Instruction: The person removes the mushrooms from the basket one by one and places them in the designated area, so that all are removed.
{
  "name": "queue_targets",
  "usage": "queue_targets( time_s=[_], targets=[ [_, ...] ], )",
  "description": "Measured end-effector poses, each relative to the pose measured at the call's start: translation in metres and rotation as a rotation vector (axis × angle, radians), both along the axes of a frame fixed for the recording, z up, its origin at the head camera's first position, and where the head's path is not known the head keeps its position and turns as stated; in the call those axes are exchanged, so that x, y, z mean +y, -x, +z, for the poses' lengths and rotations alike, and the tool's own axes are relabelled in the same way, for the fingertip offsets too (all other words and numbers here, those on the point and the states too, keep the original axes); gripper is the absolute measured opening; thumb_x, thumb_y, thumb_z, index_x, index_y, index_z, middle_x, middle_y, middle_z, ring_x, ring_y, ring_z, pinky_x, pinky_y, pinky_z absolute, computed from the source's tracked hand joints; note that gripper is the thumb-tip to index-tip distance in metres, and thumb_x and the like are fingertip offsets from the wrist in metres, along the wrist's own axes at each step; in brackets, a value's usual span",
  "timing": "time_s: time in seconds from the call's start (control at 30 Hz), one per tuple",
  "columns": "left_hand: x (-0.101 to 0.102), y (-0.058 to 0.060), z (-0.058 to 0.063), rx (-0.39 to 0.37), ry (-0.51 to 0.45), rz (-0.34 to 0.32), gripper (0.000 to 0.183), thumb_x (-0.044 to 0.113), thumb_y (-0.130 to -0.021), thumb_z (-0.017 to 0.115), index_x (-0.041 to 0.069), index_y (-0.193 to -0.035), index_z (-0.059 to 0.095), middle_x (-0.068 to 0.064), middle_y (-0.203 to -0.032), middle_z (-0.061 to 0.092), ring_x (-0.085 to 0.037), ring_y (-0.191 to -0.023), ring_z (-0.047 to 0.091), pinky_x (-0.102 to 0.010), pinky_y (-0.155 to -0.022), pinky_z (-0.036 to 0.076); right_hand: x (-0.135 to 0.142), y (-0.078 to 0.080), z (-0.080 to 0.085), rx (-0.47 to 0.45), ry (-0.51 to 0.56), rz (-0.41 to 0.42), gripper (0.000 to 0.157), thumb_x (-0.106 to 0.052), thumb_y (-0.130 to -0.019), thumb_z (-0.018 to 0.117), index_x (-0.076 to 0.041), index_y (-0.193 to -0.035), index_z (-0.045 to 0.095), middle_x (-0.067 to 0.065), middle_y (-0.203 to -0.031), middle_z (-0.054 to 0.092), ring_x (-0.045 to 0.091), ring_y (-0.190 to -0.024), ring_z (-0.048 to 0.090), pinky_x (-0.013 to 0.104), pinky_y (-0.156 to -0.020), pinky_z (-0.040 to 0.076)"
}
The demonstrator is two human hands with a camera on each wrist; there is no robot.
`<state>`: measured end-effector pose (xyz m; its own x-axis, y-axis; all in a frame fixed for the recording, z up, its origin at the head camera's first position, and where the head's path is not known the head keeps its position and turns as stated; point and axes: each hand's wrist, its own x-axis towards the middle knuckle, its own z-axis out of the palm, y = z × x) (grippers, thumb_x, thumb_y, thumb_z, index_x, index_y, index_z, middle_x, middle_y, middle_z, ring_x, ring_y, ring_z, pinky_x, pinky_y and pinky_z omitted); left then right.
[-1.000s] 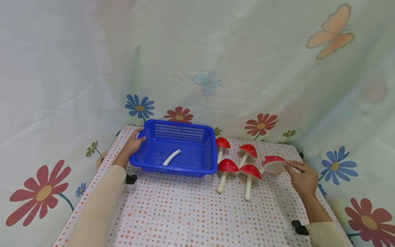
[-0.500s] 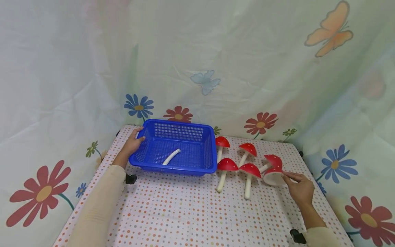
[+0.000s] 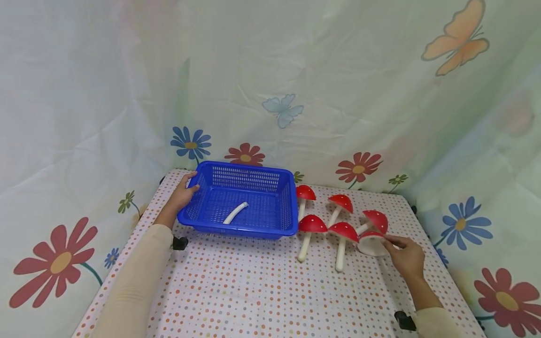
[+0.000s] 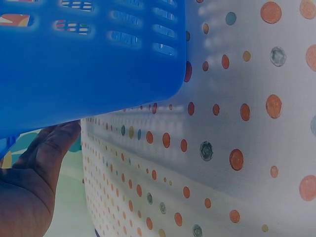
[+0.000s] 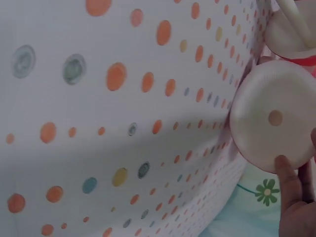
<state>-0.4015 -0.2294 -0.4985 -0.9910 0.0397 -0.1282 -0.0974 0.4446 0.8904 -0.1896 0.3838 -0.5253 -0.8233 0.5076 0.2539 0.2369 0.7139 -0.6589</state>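
Note:
My left hand point(image 3: 181, 197) grips the left rim of a blue plastic basket point(image 3: 268, 209); in the left wrist view the basket's underside hides part of the fingers. Inside the basket lies a loose white mushroom stem point(image 3: 235, 212), slightly curved. At the right, my right hand point(image 3: 406, 258) pinches the edge of a loose red mushroom cap point(image 3: 371, 247) between thumb and fingers. Its pale underside, with a small round mark in the centre, faces the right wrist camera point(image 5: 261, 94). Just behind this cap lies a toy mushroom point(image 3: 375, 220) with white-spotted red cap and white stem.
Several more toy mushrooms point(image 3: 313, 224) lie in two rows between the basket and the right hand. Dotted cloth point(image 3: 253, 291) covers the table. A flower-printed curtain point(image 3: 329, 94) hangs behind and at both sides.
My right hand has brought the loose cap down and towards me, uncovering the mushroom behind it. The left hand and basket have stayed in place.

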Motion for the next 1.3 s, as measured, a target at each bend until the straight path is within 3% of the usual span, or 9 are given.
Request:
queue_targets(
  time_s=[0.3,0.47,0.57,0.67,0.73,0.83,0.97,1.1,1.3],
  targets=[
    [-0.001,-0.003,0.006,0.016,0.013,0.011,0.058,0.020,-0.105,0.043,0.023,-0.158,0.019,-0.018,-0.166,0.011,-0.047,-0.150,0.015,-0.063,-0.119,0.018,0.003,-0.001,0.016,-0.166,0.069,0.033,0.040,-0.017,-0.094,0.066,0.002,-0.129,0.062,0.031,-0.139,0.051,0.049,-0.122,0.055,0.036,-0.070,0.061],
    [-0.001,-0.002,0.009,0.035,0.009,0.005,0.058,0.019,-0.104,0.044,0.021,-0.158,0.021,-0.019,-0.165,0.012,-0.047,-0.148,0.019,-0.061,-0.118,0.021,-0.001,-0.006,0.020,-0.115,0.127,0.015,0.041,-0.020,-0.095,0.064,0.003,-0.129,0.062,0.028,-0.138,0.051,0.045,-0.119,0.058,0.016,-0.059,0.056],
    [0.001,-0.001,0.009,0.043,0.021,0.004,0.058,0.019,-0.104,0.045,0.020,-0.158,0.022,-0.020,-0.165,0.014,-0.046,-0.147,0.023,-0.060,-0.117,0.024,-0.010,-0.008,0.022,-0.022,0.154,0.020,0.038,-0.022,-0.096,0.063,0.002,-0.126,0.064,0.022,-0.133,0.056,0.016,-0.101,0.067,0.006,-0.058,0.050],
    [0.002,0.000,0.010,0.054,0.060,0.010,0.058,0.021,-0.104,0.045,0.022,-0.157,0.023,-0.020,-0.164,0.017,-0.047,-0.145,0.027,-0.060,-0.116,0.028,-0.025,-0.004,0.030,0.062,0.158,0.067,0.034,-0.021,-0.098,0.059,0.003,-0.122,0.065,0.019,-0.126,0.059,-0.014,-0.087,0.052,0.004,-0.060,0.049],
    [0.003,0.000,0.011,0.068,0.108,0.014,0.058,0.022,-0.104,0.045,0.023,-0.157,0.023,-0.021,-0.163,0.020,-0.048,-0.144,0.030,-0.061,-0.115,0.029,-0.037,0.002,0.038,0.088,0.155,0.136,0.034,-0.021,-0.099,0.057,0.003,-0.122,0.065,0.019,-0.124,0.060,-0.018,-0.085,0.048,0.007,-0.062,0.051],
    [0.006,-0.001,0.012,0.087,0.234,-0.005,0.055,0.026,-0.105,0.042,0.022,-0.157,0.024,-0.022,-0.161,0.025,-0.049,-0.142,0.033,-0.062,-0.114,0.031,-0.057,0.015,0.049,0.080,0.111,0.257,0.033,-0.018,-0.100,0.057,0.003,-0.124,0.064,0.020,-0.124,0.061,0.002,-0.096,0.061,0.023,-0.069,0.060],
    [0.011,-0.005,0.020,0.165,0.551,-0.073,0.055,0.033,-0.106,0.035,0.015,-0.156,0.026,-0.027,-0.160,0.022,-0.050,-0.146,0.023,-0.063,-0.116,0.026,-0.094,0.040,0.062,0.020,-0.011,0.394,0.033,-0.022,-0.100,0.058,-0.001,-0.125,0.065,0.022,-0.128,0.058,0.037,-0.112,0.058,0.053,-0.088,0.055],
    [0.022,-0.008,0.037,0.263,0.806,-0.118,0.059,0.041,-0.105,0.032,0.012,-0.156,0.027,-0.029,-0.162,0.013,-0.050,-0.150,0.007,-0.062,-0.120,0.016,-0.145,0.068,0.072,-0.023,-0.124,0.524,0.042,-0.028,-0.097,0.060,-0.003,-0.131,0.062,0.025,-0.139,0.050,0.044,-0.122,0.052,0.061,-0.096,0.048],
    [0.055,-0.003,0.077,0.307,0.890,-0.218,0.070,0.058,-0.101,0.028,0.020,-0.159,0.018,-0.025,-0.164,0.006,-0.046,-0.151,-0.002,-0.059,-0.122,0.004,-0.204,0.109,0.096,-0.133,-0.284,0.617,0.069,-0.043,-0.095,0.059,-0.004,-0.149,0.040,0.025,-0.160,0.023,0.047,-0.147,0.023,0.068,-0.110,0.031]
  ],
)
